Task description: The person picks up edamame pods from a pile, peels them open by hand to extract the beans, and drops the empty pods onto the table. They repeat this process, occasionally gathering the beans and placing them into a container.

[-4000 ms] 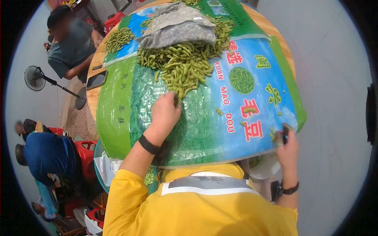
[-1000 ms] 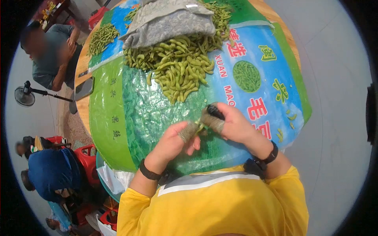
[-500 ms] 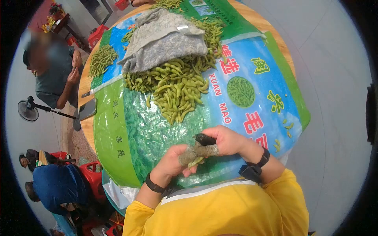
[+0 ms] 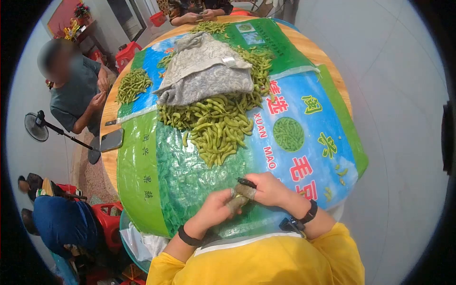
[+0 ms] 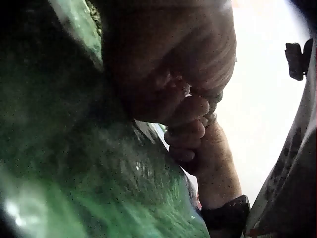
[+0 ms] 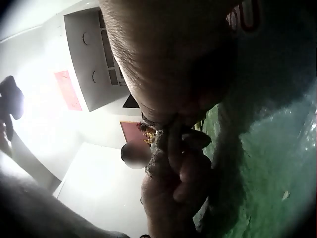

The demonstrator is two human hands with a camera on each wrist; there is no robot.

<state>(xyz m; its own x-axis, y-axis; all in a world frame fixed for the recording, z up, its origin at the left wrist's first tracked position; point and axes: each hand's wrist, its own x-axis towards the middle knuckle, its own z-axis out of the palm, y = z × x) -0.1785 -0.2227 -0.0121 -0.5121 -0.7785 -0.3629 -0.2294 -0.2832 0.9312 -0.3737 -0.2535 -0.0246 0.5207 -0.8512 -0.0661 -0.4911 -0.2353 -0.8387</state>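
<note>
In the head view the left hand (image 4: 214, 209) and right hand (image 4: 273, 191) meet low over the green sheet (image 4: 190, 190), fingers curled and thumbs wrapped in grey-green covering. A small dark object (image 4: 246, 182) lies against the right hand's wrapped fingers. The left hand pinches what seems a green pod, mostly hidden between the hands. Beyond them a heap of green pods (image 4: 221, 137) spreads from under a grey cloth (image 4: 209, 71). Both wrist views are dark: the left hand (image 5: 168, 59) and right hand (image 6: 168, 59) show curled fingers close together.
A phone (image 4: 112, 140) lies at the table's left edge, near a smaller pod pile (image 4: 134, 85). Several loose pods (image 4: 341, 175) rest on the sheet at right. One person (image 4: 78, 90) sits at left, another (image 4: 202, 12) at the far side. A fan (image 4: 37, 127) stands left.
The left hand has left the heap's front and the right hand has come from the right edge; both met in front of the body. The pod seen between them is now mostly hidden.
</note>
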